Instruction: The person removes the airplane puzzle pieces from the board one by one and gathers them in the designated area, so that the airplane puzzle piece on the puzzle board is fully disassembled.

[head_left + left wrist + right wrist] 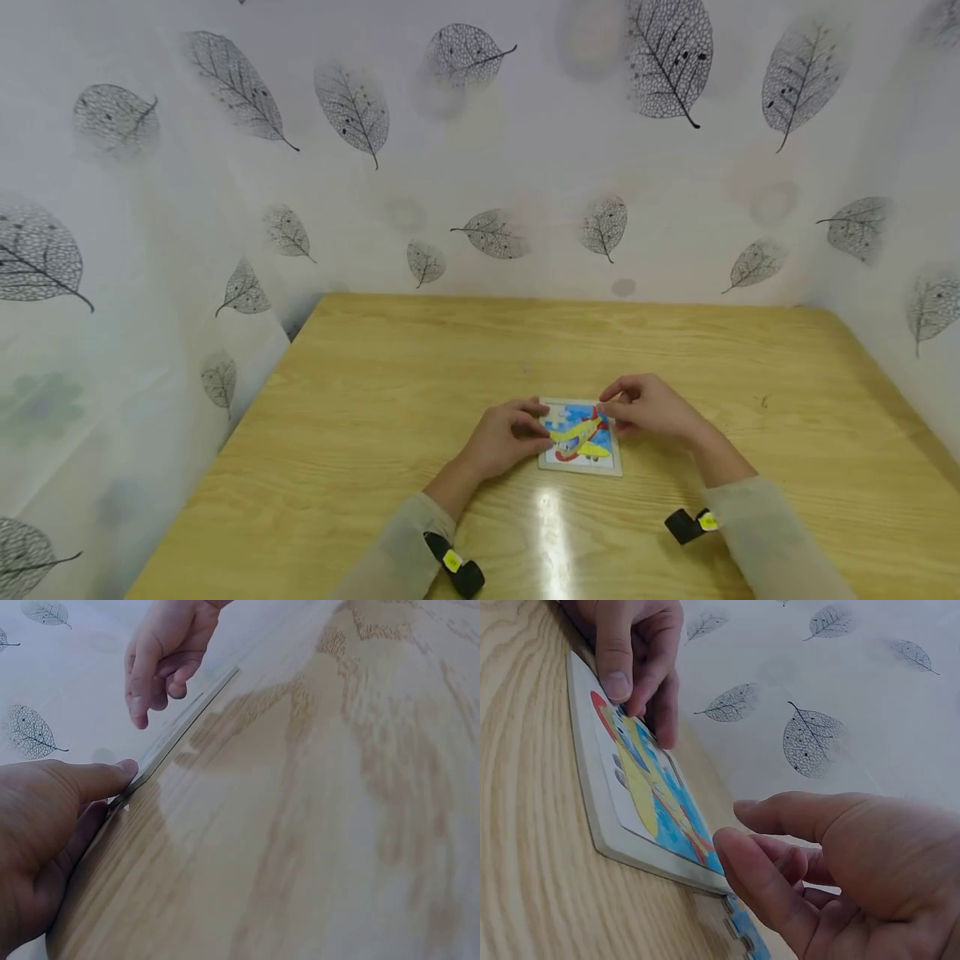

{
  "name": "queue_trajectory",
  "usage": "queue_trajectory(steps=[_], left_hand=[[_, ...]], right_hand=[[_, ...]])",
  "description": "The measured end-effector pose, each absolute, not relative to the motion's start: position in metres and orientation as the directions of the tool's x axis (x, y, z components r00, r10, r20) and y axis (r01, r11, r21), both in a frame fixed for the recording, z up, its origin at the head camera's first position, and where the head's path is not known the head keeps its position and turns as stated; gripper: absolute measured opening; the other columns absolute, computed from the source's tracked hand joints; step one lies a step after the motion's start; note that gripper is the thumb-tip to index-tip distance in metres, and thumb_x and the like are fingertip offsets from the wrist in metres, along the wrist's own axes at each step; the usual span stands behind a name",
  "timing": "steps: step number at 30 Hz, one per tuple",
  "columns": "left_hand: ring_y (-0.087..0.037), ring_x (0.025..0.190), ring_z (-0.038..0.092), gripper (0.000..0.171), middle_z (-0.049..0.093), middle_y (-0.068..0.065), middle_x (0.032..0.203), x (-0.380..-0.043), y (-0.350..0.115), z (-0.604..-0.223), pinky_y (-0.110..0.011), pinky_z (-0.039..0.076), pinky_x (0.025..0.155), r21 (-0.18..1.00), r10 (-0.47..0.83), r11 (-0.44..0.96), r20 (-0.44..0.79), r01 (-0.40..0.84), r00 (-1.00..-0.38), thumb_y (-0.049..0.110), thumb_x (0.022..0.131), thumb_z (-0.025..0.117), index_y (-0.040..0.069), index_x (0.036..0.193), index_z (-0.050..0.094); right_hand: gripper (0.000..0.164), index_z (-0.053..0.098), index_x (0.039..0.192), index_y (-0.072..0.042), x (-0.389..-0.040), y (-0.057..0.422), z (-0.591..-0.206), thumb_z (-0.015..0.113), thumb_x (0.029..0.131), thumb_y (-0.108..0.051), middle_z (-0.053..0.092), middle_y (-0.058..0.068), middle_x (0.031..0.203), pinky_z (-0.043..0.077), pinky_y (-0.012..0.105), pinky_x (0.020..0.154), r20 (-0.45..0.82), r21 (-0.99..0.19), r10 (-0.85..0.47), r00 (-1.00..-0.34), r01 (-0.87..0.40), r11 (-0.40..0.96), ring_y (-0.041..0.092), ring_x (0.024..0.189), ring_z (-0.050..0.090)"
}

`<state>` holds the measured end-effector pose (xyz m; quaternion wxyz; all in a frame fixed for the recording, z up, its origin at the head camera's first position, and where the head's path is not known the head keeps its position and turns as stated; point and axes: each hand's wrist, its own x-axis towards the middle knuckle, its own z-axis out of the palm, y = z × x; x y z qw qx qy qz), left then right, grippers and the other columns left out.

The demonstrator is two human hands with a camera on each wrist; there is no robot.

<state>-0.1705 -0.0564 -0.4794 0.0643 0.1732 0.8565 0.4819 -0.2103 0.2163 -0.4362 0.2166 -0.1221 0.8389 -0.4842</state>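
A square jigsaw puzzle (583,450) with a pale frame (615,844) lies on the table, showing a yellow and red airplane on blue. At its left side, my left hand (504,437) holds the edge, the thumb (112,778) on top of the frame and a finger lower at its side. Over the upper right corner hovers my right hand (651,408); in the right wrist view its thumb and forefinger are bent and apart, with nothing visible between them. Blue jigsaw pieces (746,934) show beside the frame below that hand, partly hidden by it.
The wooden table (360,400) reaches back to a white curtain (510,167) printed with dark leaves, which also hangs at both sides. Both wrists carry small black cameras; one camera (467,577) is on the left sleeve, another camera (684,527) by the right.
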Motion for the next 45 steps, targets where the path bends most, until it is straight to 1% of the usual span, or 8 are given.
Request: queue_trajectory(steps=[10, 24, 31, 33, 36, 38, 41, 45], left_hand=[[-0.022, 0.139, 0.05, 0.009, 0.067, 0.001, 0.129, -0.171, -0.054, -0.48, -0.04, 0.041, 0.117, 0.852, 0.368, 0.462, 0.067, 0.245, -0.927, 0.019, 0.086, 0.08, 0.013, 0.091, 0.078], [-0.023, 0.139, 0.05, 0.009, 0.067, -0.001, 0.128, -0.171, -0.052, -0.483, -0.038, 0.046, 0.112, 0.861, 0.389, 0.43, 0.094, 0.271, -0.916, 0.02, 0.088, 0.078, 0.012, 0.092, 0.078], [-0.022, 0.139, 0.05, 0.009, 0.067, -0.001, 0.129, -0.17, -0.052, -0.482, -0.035, 0.048, 0.111, 0.865, 0.389, 0.423, 0.096, 0.271, -0.916, 0.019, 0.087, 0.079, 0.011, 0.092, 0.078], [-0.022, 0.139, 0.05, 0.009, 0.067, -0.001, 0.129, -0.17, -0.053, -0.481, -0.034, 0.049, 0.109, 0.862, 0.389, 0.427, 0.099, 0.275, -0.916, 0.018, 0.087, 0.079, 0.011, 0.093, 0.078], [-0.023, 0.138, 0.051, 0.009, 0.067, -0.003, 0.129, -0.17, -0.053, -0.48, -0.033, 0.05, 0.108, 0.861, 0.39, 0.425, 0.104, 0.279, -0.915, 0.017, 0.087, 0.079, 0.01, 0.093, 0.078], [-0.023, 0.138, 0.051, 0.009, 0.067, -0.003, 0.128, -0.171, -0.054, -0.48, -0.033, 0.05, 0.108, 0.86, 0.387, 0.428, 0.104, 0.279, -0.916, 0.017, 0.087, 0.079, 0.01, 0.092, 0.078], [-0.024, 0.138, 0.051, 0.009, 0.067, -0.003, 0.128, -0.171, -0.055, -0.478, -0.034, 0.05, 0.108, 0.861, 0.382, 0.427, 0.105, 0.277, -0.918, 0.017, 0.086, 0.079, 0.009, 0.091, 0.078], [-0.024, 0.138, 0.051, 0.009, 0.067, -0.004, 0.128, -0.17, -0.057, -0.477, -0.036, 0.048, 0.11, 0.861, 0.379, 0.429, 0.101, 0.272, -0.92, 0.016, 0.086, 0.08, 0.009, 0.091, 0.078]], right_hand=[[0.04, 0.059, 0.126, 0.006, -0.202, 0.193, -0.443, 0.065, 0.098, -0.021, 0.06, 0.013, 0.083, 0.061, 0.028, 0.061, -0.238, -0.9, -0.483, -0.843, 0.004, 0.436, 0.02, 0.069, 0.069], [0.035, 0.061, 0.134, -0.007, -0.191, 0.181, -0.451, 0.06, 0.1, -0.017, 0.057, 0.004, 0.063, 0.054, 0.029, 0.051, -0.19, -0.817, -0.524, -0.83, -0.163, 0.553, 0.017, 0.053, 0.06], [0.031, 0.06, 0.13, -0.001, -0.191, 0.179, -0.447, 0.058, 0.1, -0.007, 0.061, 0.012, 0.073, 0.054, 0.027, 0.05, -0.168, -0.858, -0.537, -0.826, -0.146, 0.493, 0.017, 0.055, 0.059], [0.03, 0.06, 0.129, -0.001, -0.189, 0.177, -0.446, 0.058, 0.099, -0.005, 0.059, 0.019, 0.088, 0.054, 0.025, 0.05, -0.155, -0.853, -0.525, -0.837, -0.155, 0.499, 0.016, 0.057, 0.059], [0.029, 0.062, 0.127, -0.002, -0.186, 0.174, -0.442, 0.057, 0.099, -0.002, 0.042, 0.03, 0.118, 0.055, 0.024, 0.05, -0.15, -0.846, -0.496, -0.855, -0.148, 0.511, 0.017, 0.059, 0.061], [0.029, 0.062, 0.128, -0.003, -0.184, 0.173, -0.44, 0.055, 0.1, -0.001, 0.03, 0.029, 0.127, 0.056, 0.024, 0.051, -0.162, -0.847, -0.481, -0.862, -0.129, 0.516, 0.017, 0.061, 0.061], [0.03, 0.061, 0.128, 0.0, -0.185, 0.171, -0.439, 0.051, 0.1, 0.002, 0.046, 0.031, 0.118, 0.057, 0.026, 0.052, -0.163, -0.859, -0.492, -0.856, -0.123, 0.498, 0.018, 0.061, 0.062], [0.033, 0.058, 0.132, 0.001, -0.188, 0.169, -0.44, 0.044, 0.103, 0.002, 0.06, 0.021, 0.095, 0.06, 0.031, 0.055, -0.197, -0.878, -0.475, -0.858, -0.061, 0.475, 0.019, 0.062, 0.063]])
